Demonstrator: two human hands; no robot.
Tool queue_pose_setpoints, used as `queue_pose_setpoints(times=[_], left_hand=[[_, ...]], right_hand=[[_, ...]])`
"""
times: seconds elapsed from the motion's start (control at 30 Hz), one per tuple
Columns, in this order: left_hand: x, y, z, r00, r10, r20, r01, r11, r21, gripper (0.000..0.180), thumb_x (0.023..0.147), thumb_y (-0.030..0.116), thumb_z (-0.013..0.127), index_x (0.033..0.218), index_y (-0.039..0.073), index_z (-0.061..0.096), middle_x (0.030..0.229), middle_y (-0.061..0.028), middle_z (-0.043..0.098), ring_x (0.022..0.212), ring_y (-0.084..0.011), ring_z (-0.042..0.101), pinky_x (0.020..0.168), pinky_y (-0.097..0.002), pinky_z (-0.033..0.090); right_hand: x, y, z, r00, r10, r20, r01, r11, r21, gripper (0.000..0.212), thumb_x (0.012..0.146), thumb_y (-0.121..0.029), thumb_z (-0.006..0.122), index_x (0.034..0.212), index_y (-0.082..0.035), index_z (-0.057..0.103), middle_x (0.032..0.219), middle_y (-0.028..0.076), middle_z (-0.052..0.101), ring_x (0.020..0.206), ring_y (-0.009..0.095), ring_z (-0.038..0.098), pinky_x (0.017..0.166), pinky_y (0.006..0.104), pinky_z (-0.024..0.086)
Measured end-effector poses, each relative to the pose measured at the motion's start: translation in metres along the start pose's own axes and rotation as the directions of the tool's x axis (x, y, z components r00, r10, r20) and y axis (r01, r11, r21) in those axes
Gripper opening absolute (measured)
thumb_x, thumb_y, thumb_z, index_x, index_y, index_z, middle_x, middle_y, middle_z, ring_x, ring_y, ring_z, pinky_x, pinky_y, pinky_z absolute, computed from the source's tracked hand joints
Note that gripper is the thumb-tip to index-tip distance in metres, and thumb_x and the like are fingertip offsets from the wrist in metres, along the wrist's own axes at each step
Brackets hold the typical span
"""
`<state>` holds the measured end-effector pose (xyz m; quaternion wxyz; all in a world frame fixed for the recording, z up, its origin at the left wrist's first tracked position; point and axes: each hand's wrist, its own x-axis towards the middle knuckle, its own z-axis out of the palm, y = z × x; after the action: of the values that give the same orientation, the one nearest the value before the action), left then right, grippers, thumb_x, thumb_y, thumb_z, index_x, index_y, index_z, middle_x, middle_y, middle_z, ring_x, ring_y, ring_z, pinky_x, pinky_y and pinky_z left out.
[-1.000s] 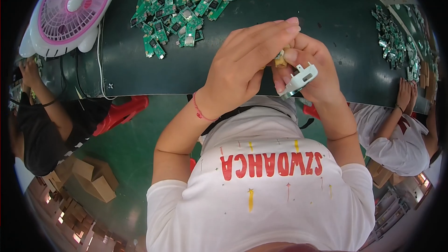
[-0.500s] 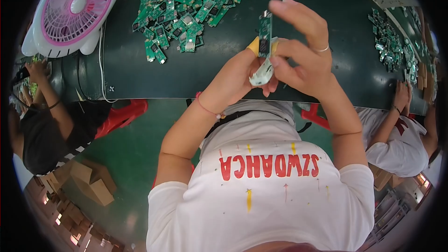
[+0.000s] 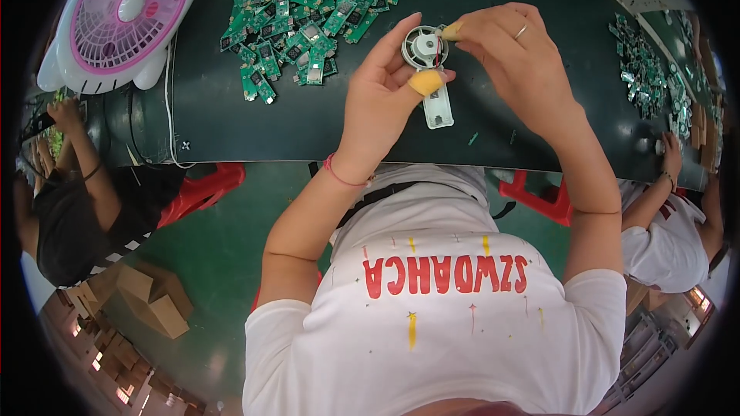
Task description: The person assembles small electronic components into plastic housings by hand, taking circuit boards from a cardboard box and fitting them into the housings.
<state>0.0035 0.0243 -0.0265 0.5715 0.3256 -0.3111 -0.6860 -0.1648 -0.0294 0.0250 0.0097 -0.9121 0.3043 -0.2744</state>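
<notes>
In front of my chest my left hand (image 3: 381, 100) grips a white plastic fan housing (image 3: 438, 112), with a round spoked head and a flat handle. A yellow finger cover is on the left thumb, which presses where head and handle meet. A round motor-like part sits in the middle of the head, beside a thin red wire (image 3: 438, 48). My right hand (image 3: 516, 54) has its fingertips drawn together at the head's right rim, close to the wire. Yellow covering shows there too. Whatever these fingertips pinch is too small to make out.
A heap of green circuit boards (image 3: 308, 19) lies at the far left of the dark table (image 3: 293, 127). Beyond it stands a white and pink fan (image 3: 129, 8) with a cable. More boards (image 3: 640, 69) lie at right. Co-workers sit on both sides.
The white housing has turned, so its round head now faces up. The circuit board that stood upright between my hands no longer shows. My right hand has moved to the head's rim, fingers together.
</notes>
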Motion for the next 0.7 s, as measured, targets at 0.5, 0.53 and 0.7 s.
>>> queue_pose_setpoints(times=[0.5, 0.53, 0.7], left_hand=[[0.009, 0.005, -0.002, 0.972, 0.234, 0.015, -0.229, 0.933, 0.278, 0.056, 0.083, -0.011, 0.050, 0.135, 0.002, 0.036, 0.121, -0.0099, 0.052, 0.102, -0.0130, 0.053, 0.086, -0.0241, 0.046], [0.009, 0.005, -0.002, 0.968, 0.252, 0.001, -0.244, 0.937, 0.252, 0.055, 0.083, -0.011, 0.048, 0.135, 0.002, 0.036, 0.119, -0.0097, 0.053, 0.101, -0.0129, 0.054, 0.084, -0.0242, 0.047], [0.006, 0.011, 0.001, 0.974, 0.221, -0.043, -0.211, 0.965, 0.158, 0.054, 0.084, -0.010, 0.049, 0.135, 0.002, 0.037, 0.115, -0.0092, 0.055, 0.097, -0.0118, 0.054, 0.077, -0.0224, 0.049]], right_hand=[[-0.015, -0.030, 0.021, 0.782, 0.477, 0.401, -0.478, 0.047, 0.877, 0.029, 0.080, -0.005, 0.065, 0.106, 0.000, 0.053, 0.093, 0.002, 0.056, 0.087, 0.009, 0.053, 0.081, 0.0235, 0.042], [-0.015, -0.033, 0.023, 0.791, 0.520, 0.324, -0.499, 0.241, 0.832, 0.026, 0.079, -0.004, 0.065, 0.103, -0.002, 0.054, 0.094, 0.004, 0.056, 0.085, 0.011, 0.055, 0.078, 0.0239, 0.044], [-0.017, -0.030, 0.026, 0.850, 0.495, 0.181, -0.488, 0.607, 0.627, 0.026, 0.076, -0.005, 0.066, 0.100, -0.005, 0.055, 0.093, 0.008, 0.055, 0.085, 0.018, 0.057, 0.075, 0.0288, 0.046]])
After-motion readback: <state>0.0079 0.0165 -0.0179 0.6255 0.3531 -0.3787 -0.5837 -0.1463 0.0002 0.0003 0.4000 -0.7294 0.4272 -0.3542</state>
